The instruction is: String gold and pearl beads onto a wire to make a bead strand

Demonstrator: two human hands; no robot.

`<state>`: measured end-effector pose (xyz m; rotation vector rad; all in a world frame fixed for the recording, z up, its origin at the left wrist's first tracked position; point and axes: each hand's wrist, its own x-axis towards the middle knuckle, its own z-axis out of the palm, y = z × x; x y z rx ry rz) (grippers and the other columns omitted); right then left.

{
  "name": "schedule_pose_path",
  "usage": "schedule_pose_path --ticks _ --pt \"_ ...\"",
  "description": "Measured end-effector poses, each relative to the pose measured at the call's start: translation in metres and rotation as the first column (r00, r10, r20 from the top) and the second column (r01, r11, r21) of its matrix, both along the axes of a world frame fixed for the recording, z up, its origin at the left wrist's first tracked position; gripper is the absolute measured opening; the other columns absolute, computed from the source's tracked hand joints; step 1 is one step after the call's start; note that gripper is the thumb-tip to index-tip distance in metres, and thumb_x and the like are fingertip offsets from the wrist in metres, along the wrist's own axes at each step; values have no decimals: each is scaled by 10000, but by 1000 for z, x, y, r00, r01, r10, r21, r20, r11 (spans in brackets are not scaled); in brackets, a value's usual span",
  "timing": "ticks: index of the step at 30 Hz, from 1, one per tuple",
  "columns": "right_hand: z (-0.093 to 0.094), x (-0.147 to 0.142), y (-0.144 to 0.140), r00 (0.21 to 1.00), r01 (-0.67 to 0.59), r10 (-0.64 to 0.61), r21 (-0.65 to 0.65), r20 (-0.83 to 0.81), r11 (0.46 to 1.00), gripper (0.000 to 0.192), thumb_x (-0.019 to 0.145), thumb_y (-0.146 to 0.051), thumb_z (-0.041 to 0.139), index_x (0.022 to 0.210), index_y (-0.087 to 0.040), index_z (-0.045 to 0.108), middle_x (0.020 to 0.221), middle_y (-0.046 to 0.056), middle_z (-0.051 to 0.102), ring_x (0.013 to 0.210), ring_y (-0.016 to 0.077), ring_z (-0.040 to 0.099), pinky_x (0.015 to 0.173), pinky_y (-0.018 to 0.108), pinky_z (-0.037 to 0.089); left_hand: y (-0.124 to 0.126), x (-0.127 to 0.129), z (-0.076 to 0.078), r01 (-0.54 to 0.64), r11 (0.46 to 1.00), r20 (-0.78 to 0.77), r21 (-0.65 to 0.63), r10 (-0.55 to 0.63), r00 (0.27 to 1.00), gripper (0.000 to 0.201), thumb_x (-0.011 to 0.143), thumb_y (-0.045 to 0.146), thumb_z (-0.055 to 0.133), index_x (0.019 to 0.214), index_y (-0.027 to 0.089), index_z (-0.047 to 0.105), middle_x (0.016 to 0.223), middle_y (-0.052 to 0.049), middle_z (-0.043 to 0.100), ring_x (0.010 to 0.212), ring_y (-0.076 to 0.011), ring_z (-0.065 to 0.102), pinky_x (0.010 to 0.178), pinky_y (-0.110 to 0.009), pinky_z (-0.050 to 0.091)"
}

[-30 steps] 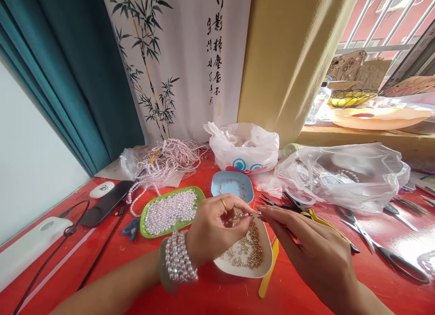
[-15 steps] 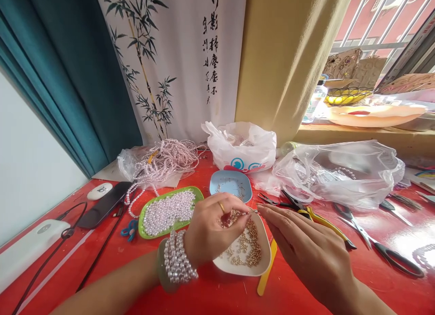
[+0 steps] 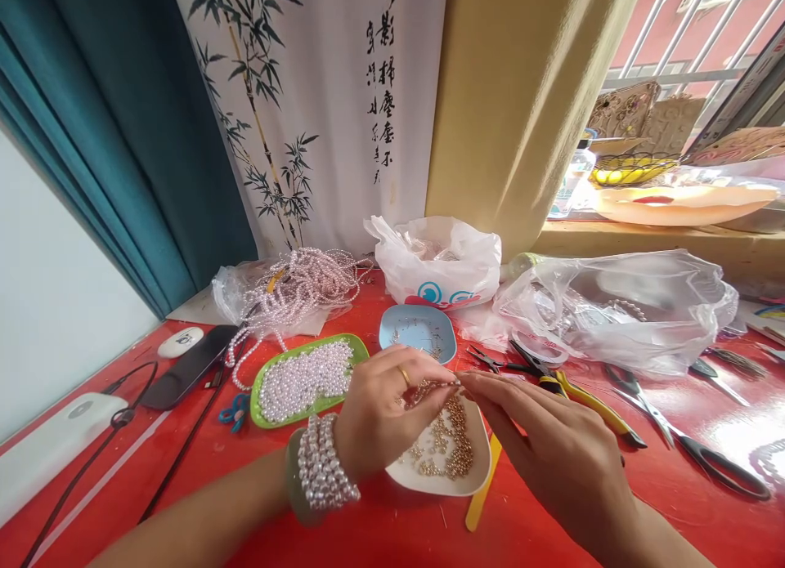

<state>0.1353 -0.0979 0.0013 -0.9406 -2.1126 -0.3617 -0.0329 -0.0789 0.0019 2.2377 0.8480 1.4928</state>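
Note:
My left hand [image 3: 380, 413], with a gold ring and a pearl bracelet at the wrist, pinches a thin metal pin [image 3: 446, 383] carrying a few small beads. My right hand [image 3: 552, 449] meets it fingertip to fingertip at the pin's end. Both hover over a white dish [image 3: 472, 480] holding several gold beads. Left of it a green tray [image 3: 361, 351] is filled with white pearls. A small blue dish [image 3: 445, 327] with metal pins sits just behind my hands.
On the red table: yellow-handled pliers [image 3: 589, 404], black scissors [image 3: 693, 449], a yellow strip [image 3: 482, 498], pearl strands [image 3: 300, 286], plastic bags [image 3: 438, 261] behind, a black phone [image 3: 187, 368] and a white device with cable [image 3: 55, 441] at left.
My right fingertips have closed in leftward onto the pin's end, now touching my left fingertips. The view shifted slightly.

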Motion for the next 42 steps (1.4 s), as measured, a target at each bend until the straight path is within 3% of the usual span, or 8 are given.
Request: schedule_pose_path --ticks 9,22,25,28,30,35,38,42 --pt "5 -10 1 960 -90 -31 -409 -279 908 137 767 -152 472 745 -215 591 624 -25 692 511 115 644 448 164 487 1 0 0 -23 994 39 -110 27 999 40 696 196 618 715 160 619 687 -33 658 660 -131 589 619 -257 478" --pt "6 -9 0 949 -108 -44 -453 -313 885 117 757 -155 491 729 -208 591 604 -28 678 520 106 636 466 158 479 1 -1 0 -24 970 73 -241 43 996 92 651 230 662 674 155 614 670 -22 640 591 -102 528 539 -222 409" --pt "6 -9 1 943 -106 -60 -464 -328 880 121 759 -169 488 739 -209 601 604 -21 680 521 118 639 463 169 484 2 -1 1 22 896 131 -444 41 990 157 631 295 669 672 152 620 624 -16 613 516 -88 487 493 -217 395" --pt "5 -8 2 930 -113 -83 -494 -358 862 119 760 -189 492 755 -208 610 602 -16 680 534 133 646 473 184 495 3 0 3 139 751 223 -646 11 975 197 644 339 644 686 148 621 607 -12 594 491 -78 470 467 -206 394" --pt "4 -8 2 918 -134 -98 -532 -385 836 114 762 -197 499 763 -205 612 604 -14 679 548 137 649 488 191 503 5 0 5 203 691 270 -694 -12 963 182 669 326 621 683 145 625 624 -17 598 531 -82 489 508 -206 416" --pt "5 -7 2 858 -241 -149 -642 -491 728 102 757 -231 517 749 -189 610 628 9 678 585 149 653 521 212 519 7 0 6 269 638 330 -721 -24 944 177 700 303 584 701 136 643 698 -48 632 648 -119 543 600 -238 452" --pt "6 -9 5 805 -311 -212 -699 -554 644 115 736 -263 541 739 -171 611 618 21 678 585 152 652 529 217 524 8 -2 7 242 661 298 -710 -29 954 189 720 304 554 736 138 643 738 -57 641 685 -132 558 635 -254 458" --pt "8 -10 8 720 -404 -297 -727 -627 556 117 698 -269 583 706 -156 610 595 21 674 559 144 647 524 209 527 8 -3 9 106 763 151 -638 -11 988 134 698 256 570 742 148 635 732 -36 615 644 -115 537 581 -232 444"
